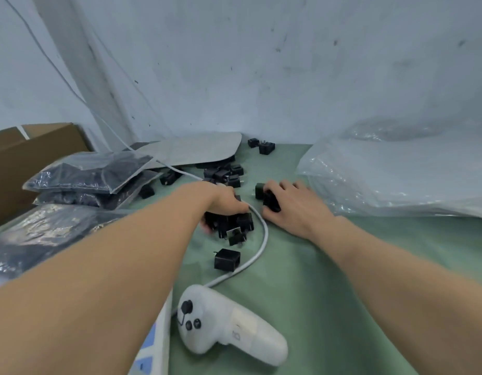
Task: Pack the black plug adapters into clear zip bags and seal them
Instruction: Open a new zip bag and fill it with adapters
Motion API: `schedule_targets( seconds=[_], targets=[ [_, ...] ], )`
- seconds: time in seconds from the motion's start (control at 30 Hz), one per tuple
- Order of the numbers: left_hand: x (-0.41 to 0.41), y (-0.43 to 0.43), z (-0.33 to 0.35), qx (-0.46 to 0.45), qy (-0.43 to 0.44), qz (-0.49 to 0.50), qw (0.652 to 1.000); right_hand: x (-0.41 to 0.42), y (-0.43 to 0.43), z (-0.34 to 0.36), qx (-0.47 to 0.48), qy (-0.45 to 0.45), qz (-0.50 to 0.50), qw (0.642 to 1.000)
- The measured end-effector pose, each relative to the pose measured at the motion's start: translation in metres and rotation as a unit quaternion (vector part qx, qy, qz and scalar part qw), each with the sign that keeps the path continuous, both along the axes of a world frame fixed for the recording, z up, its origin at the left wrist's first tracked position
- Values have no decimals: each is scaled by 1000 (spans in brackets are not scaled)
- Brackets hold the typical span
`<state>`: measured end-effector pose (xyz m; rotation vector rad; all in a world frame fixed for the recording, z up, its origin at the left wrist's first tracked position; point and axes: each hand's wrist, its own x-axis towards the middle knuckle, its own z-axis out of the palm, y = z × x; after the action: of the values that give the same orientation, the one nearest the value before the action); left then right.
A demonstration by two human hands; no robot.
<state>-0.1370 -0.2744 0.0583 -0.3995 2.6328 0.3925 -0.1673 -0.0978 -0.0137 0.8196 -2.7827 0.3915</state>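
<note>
At the far left stands a brown cardboard box [23, 158]. Just beside it, clear zip bags filled with black plug adapters [85, 174] lie stacked on the matte green table surface [342, 293]. Behind the bags a flat grey rounded sheet [196, 150] lies at the foot of the scuffed pale blue-grey wall [288, 63], which fills the upper half of the view. A scatter of loose black adapters [223, 173] sits just in front of that sheet.

Near the middle, the left hand [223, 204] has its fingers curled down around a cluster of black adapters [234, 224] on the table. A single black adapter [227, 259] lies apart, nearer the person. A white cable [264, 239] curves past it to a white handheld controller [229, 326] near the front. The right hand [291, 204] is close by, its fingers bent and clamped over another black adapter block [269, 201]. Two more black adapters [263, 146] sit by the wall. At the right a large crumpled clear plastic sheet [396, 171] is heaped on the table against the wall
</note>
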Motion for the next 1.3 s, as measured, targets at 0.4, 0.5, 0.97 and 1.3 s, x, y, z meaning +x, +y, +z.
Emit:
schedule_targets(
  seconds=[0.4, 0.5, 0.97, 1.3],
  targets=[
    [39, 7, 45, 476, 46, 82, 874, 57, 54, 20, -353, -219, -82, 906],
    [64, 21, 59, 639, -18, 21, 769, 79, 86, 25, -157, -132, -61, 977],
    [203, 100, 42, 843, -132, -98, 512, 197, 159, 17, 191, 24, -65, 979],
    [279, 121, 74, 768, 39, 20, 639, 257, 168, 59, -249, -105, -148, 951]
  ],
)
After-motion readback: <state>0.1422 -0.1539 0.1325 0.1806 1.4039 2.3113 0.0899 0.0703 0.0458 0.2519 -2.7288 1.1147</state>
